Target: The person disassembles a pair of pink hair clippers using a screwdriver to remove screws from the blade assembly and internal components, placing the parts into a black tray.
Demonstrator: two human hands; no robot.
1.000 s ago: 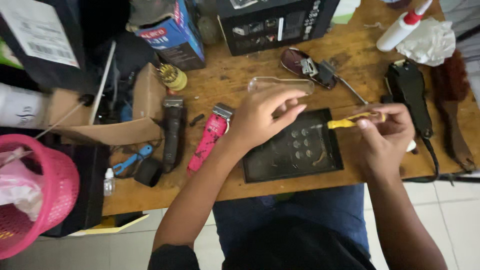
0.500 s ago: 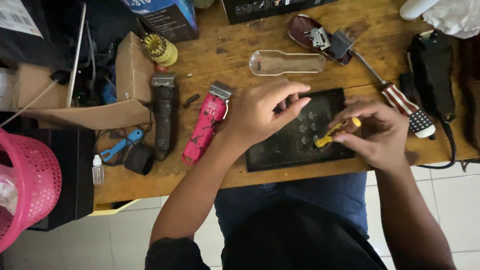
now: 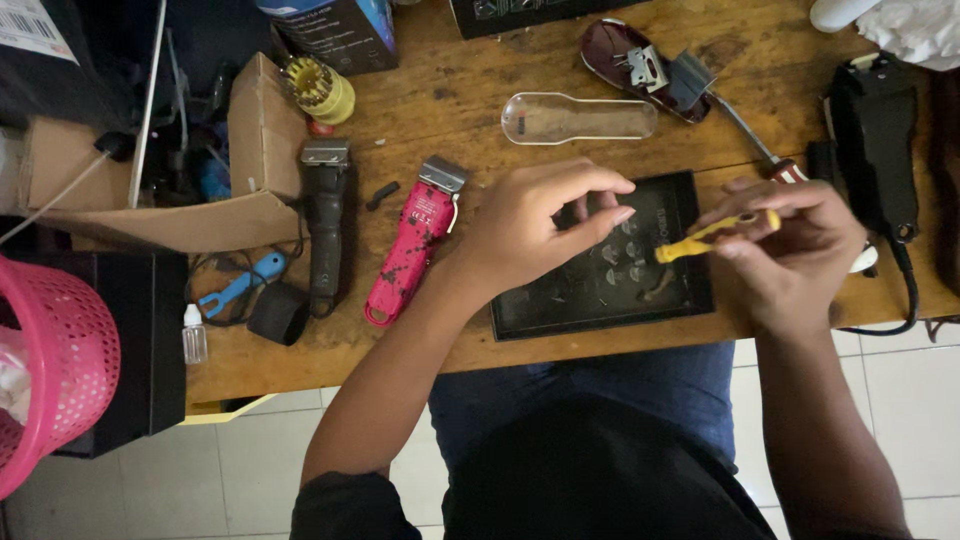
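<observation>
View from above my wooden workbench (image 3: pixel 480 110). My left hand (image 3: pixel 530 230) hovers over the black tray (image 3: pixel 520 315), thumb and forefinger drawn together at its upper edge; whether they pinch a small part I cannot tell, since the fingers hide what lies beneath them. My right hand (image 3: pixel 795 255), at 3 o'clock of the tray, grips a small yellow-handled screwdriver (image 3: pixel 715 232) between thumb and fingertips, its tip angled down toward the tray's middle. Small pale parts and one dark piece lie loose in the tray; they are too small to count with certainty. As to progress, I judge the work to be midway: a maroon clipper shell (image 3: pixel 640 65) lies opened at 12 o'clock with its metal innards showing, and a clear plastic cover (image 3: pixel 575 118) lies detached beside it, so dismantling looks done, while the loose parts in the tray suggest that refitting is left. Count: three whole clippers in sight, namely one pink clipper (image 3: pixel 410 245) at 9 o'clock of the tray, one dark clipper (image 3: pixel 325 225) farther left, and one black corded clipper (image 3: pixel 875 140) at 2 o'clock; two screwdrivers, the yellow one in my hand and a larger screwdriver (image 3: pixel 750 140) partly behind my right hand; one tray; one clear cover; one small dropper bottle (image 3: pixel 194 335) near the bench's front edge; one pink basket (image 3: pixel 55 370) at far left.
</observation>
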